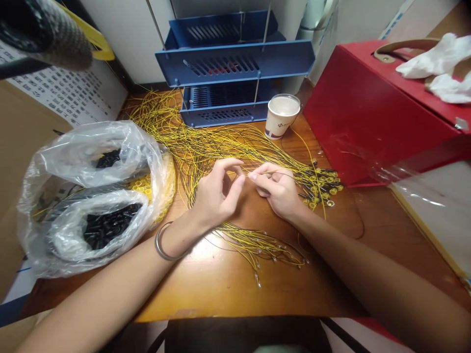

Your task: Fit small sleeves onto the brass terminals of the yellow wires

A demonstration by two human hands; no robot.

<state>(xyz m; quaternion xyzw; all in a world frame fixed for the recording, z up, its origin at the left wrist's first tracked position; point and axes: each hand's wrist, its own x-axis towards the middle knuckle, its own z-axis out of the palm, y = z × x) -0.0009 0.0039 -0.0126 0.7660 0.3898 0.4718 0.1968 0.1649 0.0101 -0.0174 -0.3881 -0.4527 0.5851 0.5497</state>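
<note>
Yellow-and-dark thin wire (pixel 275 172): pinched in right hand (pixel 277 190) above brown wooden table (pixel 206 296) | left hand (pixel 215 193): fingers curled alongside, grasp cannot be told | small black cylinders (pixel 110 228): in open clear plastic bag (pixel 66 235), presumably for reach.

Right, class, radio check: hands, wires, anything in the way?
Right fingers pinch a thin wire; left fingers curled beside them, hold unclear. Nearby clutter: yellow and dark wires just beyond, paper cup farther back.
</note>
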